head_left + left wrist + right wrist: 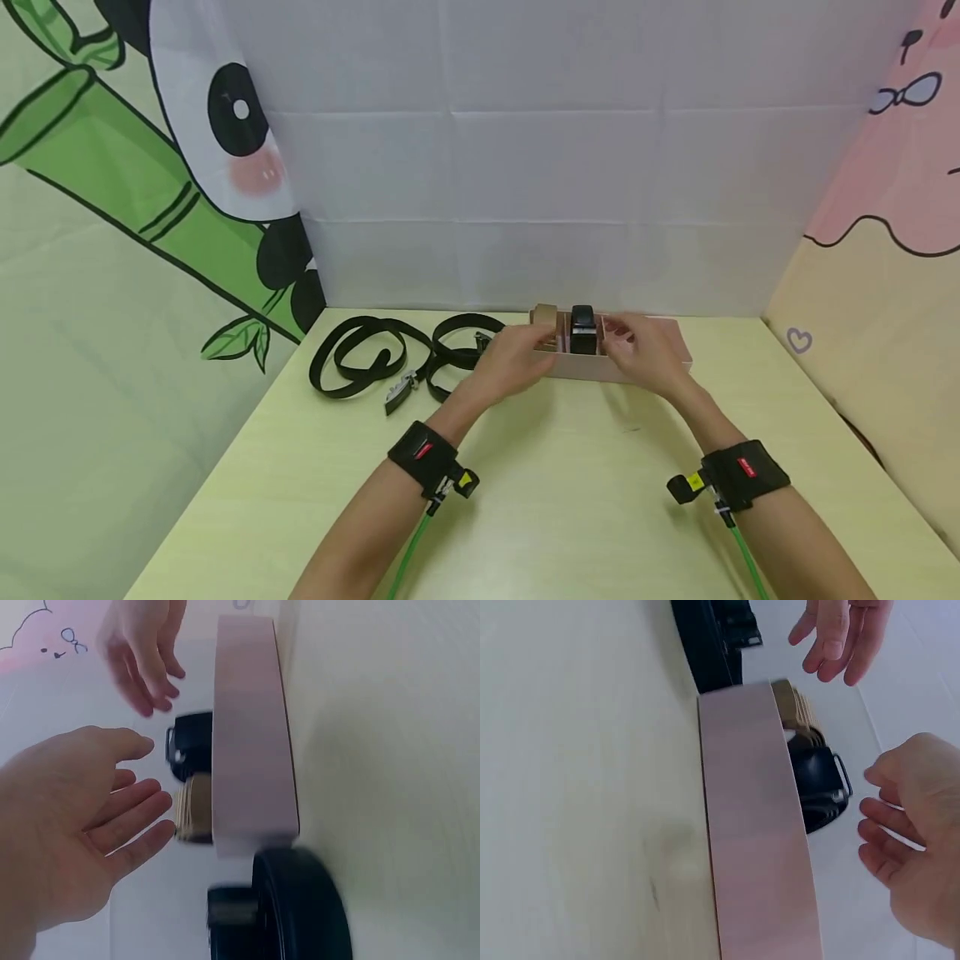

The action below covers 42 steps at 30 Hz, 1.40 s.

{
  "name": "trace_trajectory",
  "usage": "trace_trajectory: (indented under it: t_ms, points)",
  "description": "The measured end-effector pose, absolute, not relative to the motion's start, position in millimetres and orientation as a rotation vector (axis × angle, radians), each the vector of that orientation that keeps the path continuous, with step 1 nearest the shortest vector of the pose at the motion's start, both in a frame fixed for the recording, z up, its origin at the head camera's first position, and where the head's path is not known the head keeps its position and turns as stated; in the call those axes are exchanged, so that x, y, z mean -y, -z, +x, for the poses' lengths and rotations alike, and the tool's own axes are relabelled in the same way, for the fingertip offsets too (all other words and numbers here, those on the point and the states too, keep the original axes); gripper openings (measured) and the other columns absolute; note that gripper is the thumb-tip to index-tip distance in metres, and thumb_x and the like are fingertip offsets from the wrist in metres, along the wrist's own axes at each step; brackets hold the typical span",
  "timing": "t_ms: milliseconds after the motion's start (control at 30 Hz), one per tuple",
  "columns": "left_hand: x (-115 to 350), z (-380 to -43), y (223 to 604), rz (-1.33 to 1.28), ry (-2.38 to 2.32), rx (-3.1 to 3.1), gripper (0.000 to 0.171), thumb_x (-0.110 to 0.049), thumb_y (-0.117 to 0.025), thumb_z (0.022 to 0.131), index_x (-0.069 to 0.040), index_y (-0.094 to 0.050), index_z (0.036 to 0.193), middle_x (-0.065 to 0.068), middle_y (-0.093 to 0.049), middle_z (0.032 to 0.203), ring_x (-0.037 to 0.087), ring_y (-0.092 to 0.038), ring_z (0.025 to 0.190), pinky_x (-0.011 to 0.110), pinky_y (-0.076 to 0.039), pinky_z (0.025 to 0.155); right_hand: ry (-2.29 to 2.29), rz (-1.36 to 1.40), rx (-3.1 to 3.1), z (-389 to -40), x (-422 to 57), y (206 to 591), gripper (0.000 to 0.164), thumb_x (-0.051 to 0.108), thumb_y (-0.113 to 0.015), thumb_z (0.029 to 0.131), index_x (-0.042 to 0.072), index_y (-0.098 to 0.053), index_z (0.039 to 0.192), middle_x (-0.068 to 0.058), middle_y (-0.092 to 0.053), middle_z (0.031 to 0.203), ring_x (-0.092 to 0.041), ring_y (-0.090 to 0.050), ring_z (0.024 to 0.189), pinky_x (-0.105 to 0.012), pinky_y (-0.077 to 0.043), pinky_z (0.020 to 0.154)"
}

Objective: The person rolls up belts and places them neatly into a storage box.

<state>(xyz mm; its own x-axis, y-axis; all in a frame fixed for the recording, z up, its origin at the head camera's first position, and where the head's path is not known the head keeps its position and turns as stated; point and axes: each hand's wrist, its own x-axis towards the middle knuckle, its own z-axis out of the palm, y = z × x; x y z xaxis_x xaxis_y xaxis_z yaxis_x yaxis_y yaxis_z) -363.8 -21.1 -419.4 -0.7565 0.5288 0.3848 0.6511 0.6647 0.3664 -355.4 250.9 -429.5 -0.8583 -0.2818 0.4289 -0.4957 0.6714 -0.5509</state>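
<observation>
A long pink box (592, 367) stands at the back of the table. Inside it, a coiled tan belt (545, 315) sits at the left, with a coiled black belt (583, 331) beside it; both rise above the front wall. My left hand (513, 362) hovers by the box's left end, its fingers (135, 817) relaxed close to the tan coil and holding nothing. On the other side, my right hand (648, 354) is just right of the black coil. The right wrist view shows its fingers (885, 817) loosely bent, with nothing between them.
Left of the box lie loose black belts: one in wide loops (360, 327), another (468, 318) curled against the box's left end. A metal buckle (401, 390) lies in front of them. Behind the table (570, 483) hangs a pale cloth backdrop (555, 167).
</observation>
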Motion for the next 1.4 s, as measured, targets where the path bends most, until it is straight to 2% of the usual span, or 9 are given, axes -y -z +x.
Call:
trace_trajectory:
  t_ms: [100,200,400,567,733,833,1033,1133,1400]
  points:
    - [58,-359,422,-0.919,0.694,2.603,0.035,-0.019,-0.075,0.109,-0.008,-0.076,0.142,0.014,-0.083,0.132,0.029,-0.082,0.114,0.047,-0.067,0.096,-0.885,0.709,2.463,-344,-234,435,0.031,-0.002,-0.074,0.102,-0.007,-0.075,0.132,-0.026,-0.080,0.125,-0.044,-0.076,0.113,-0.062,-0.062,0.100]
    - [94,-362,428,-0.861,0.631,2.592,0.032,-0.017,-0.074,0.109,-0.007,-0.078,0.140,0.014,-0.082,0.134,0.030,-0.081,0.117,0.047,-0.066,0.098,-0.788,0.819,2.428,-334,-211,443,0.025,-0.001,-0.077,0.101,-0.005,-0.078,0.125,-0.022,-0.082,0.124,-0.042,-0.077,0.117,-0.060,-0.063,0.103]
    - [143,-373,444,-0.826,0.497,2.694,0.033,-0.012,-0.073,0.109,-0.003,-0.078,0.140,0.017,-0.080,0.140,0.037,-0.076,0.132,0.051,-0.063,0.110,-0.663,1.061,2.464,-331,-151,468,0.031,0.005,-0.080,0.101,-0.002,-0.077,0.130,-0.017,-0.081,0.130,-0.038,-0.076,0.126,-0.055,-0.062,0.109]
    - [156,-382,457,-0.890,0.379,2.708,0.023,-0.008,-0.075,0.108,-0.005,-0.082,0.130,0.013,-0.084,0.126,0.034,-0.080,0.118,0.048,-0.065,0.102,-0.560,1.260,2.412,-365,-114,513,0.034,0.013,-0.083,0.103,0.002,-0.076,0.134,-0.013,-0.078,0.133,-0.031,-0.074,0.126,-0.045,-0.062,0.109]
    - [159,-378,460,-0.933,0.278,2.658,0.015,-0.006,-0.077,0.105,-0.007,-0.087,0.117,0.009,-0.085,0.110,0.031,-0.080,0.105,0.045,-0.065,0.095,-0.542,1.305,2.442,-384,-96,540,0.019,0.011,-0.086,0.101,0.011,-0.081,0.119,-0.006,-0.078,0.121,-0.026,-0.073,0.113,-0.042,-0.064,0.097]
    - [160,-369,456,-0.951,0.210,2.689,0.013,-0.008,-0.080,0.104,-0.010,-0.089,0.114,0.005,-0.085,0.103,0.028,-0.080,0.099,0.043,-0.065,0.088,-0.534,1.341,2.409,-379,-99,537,0.010,0.009,-0.084,0.102,0.014,-0.083,0.111,-0.003,-0.080,0.116,-0.022,-0.075,0.109,-0.040,-0.064,0.095]
    - [158,-340,446,-1.002,0.230,2.750,0.016,-0.014,-0.082,0.104,-0.017,-0.089,0.118,-0.001,-0.086,0.106,0.022,-0.081,0.096,0.037,-0.064,0.080,-0.470,1.436,2.488,-328,-120,490,0.011,0.000,-0.083,0.099,0.009,-0.085,0.106,-0.005,-0.082,0.113,-0.021,-0.079,0.107,-0.036,-0.065,0.097]
    - [157,-324,444,-1.064,0.265,2.708,0.017,-0.014,-0.082,0.104,-0.016,-0.089,0.120,-0.001,-0.085,0.109,0.019,-0.081,0.096,0.032,-0.064,0.079,-0.415,1.446,2.575,-301,-137,471,0.016,-0.005,-0.081,0.098,0.009,-0.085,0.106,-0.004,-0.081,0.112,-0.019,-0.078,0.105,-0.034,-0.065,0.096]
    - [163,-289,450,-1.226,0.375,2.556,0.016,-0.007,-0.085,0.099,-0.011,-0.090,0.114,0.001,-0.084,0.107,0.017,-0.081,0.093,0.026,-0.063,0.080,-0.387,1.455,2.542,-269,-197,469,0.015,0.000,-0.075,0.095,0.009,-0.085,0.100,-0.002,-0.081,0.110,-0.015,-0.077,0.104,-0.036,-0.066,0.095]
